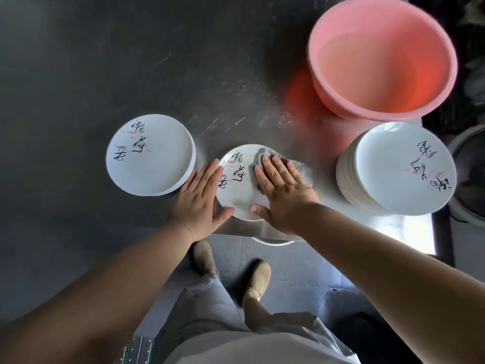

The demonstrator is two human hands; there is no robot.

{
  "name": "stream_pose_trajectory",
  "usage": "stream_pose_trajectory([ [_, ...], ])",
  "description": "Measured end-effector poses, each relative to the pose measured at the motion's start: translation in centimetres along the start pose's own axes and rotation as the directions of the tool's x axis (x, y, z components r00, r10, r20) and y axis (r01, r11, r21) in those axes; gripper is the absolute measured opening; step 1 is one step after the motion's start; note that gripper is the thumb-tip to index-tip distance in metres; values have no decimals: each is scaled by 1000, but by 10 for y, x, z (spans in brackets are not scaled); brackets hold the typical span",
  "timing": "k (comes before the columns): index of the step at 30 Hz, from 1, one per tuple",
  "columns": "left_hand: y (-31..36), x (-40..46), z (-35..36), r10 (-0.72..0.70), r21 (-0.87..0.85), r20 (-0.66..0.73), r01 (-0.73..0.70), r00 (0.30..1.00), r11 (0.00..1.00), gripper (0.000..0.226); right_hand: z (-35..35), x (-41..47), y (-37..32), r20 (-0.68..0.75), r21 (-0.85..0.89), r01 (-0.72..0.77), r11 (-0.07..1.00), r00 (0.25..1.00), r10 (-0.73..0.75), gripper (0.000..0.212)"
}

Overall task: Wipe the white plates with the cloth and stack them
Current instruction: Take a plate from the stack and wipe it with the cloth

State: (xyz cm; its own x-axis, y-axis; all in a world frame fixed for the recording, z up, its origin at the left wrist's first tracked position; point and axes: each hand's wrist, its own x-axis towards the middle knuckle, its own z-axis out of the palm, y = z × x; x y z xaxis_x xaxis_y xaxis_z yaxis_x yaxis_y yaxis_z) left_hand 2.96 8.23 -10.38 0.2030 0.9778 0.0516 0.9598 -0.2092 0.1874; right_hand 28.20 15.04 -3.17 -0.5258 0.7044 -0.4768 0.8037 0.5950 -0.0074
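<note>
At the near edge of the grey steel table (131, 74), seen from the head camera, a single white plate (240, 203) with black brush lettering lies flat in front of the person. The right hand (284, 195) lies flat on it, fingers straight and spread, pressing a grey cloth (301, 168) onto the plate's right half; the cloth shows beyond the fingertips and spills over the rim there. The left hand (200, 198) is also flat, fingers together, resting against the plate's left rim with the thumb along its near edge. Just to the left stands a low stack of plates (151, 155), the same lettering on top. Off to the right stands a taller stack (396, 169), close to the table's edge. Behind that one sits a pink plastic basin (380, 56), which looks empty.
</note>
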Motion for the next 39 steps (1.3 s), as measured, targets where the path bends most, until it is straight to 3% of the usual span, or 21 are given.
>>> stream_pose_trajectory([
  [5,2,-2,-2,-11,-15,-14,10,1000,1000,97,27,-49,-23,69,-3,196,981,978,-195,99],
  [11,3,0,-8,-26,-6,0,26,1000,1000,95,11,-11,5,-44,70,-49,996,998,52,96],
  [17,2,-1,-5,-11,-32,-12,10,1000,999,93,39,-60,-3,-169,146,136,980,979,-111,88],
  [23,1,-1,-6,-15,-28,-20,14,1000,1000,94,-5,14,26,-84,148,17,989,996,-5,88],
  [29,3,0,-4,-2,-22,-24,1,1000,1000,97,33,-59,-24,-58,202,-114,973,990,128,100],
  [36,3,0,-8,-8,-23,30,9,1000,1000,97,3,-3,9,-67,205,-149,967,984,166,91],
  [39,7,-1,-12,-39,7,63,39,997,999,106,20,-33,-21,-78,270,-179,946,975,207,95],
])
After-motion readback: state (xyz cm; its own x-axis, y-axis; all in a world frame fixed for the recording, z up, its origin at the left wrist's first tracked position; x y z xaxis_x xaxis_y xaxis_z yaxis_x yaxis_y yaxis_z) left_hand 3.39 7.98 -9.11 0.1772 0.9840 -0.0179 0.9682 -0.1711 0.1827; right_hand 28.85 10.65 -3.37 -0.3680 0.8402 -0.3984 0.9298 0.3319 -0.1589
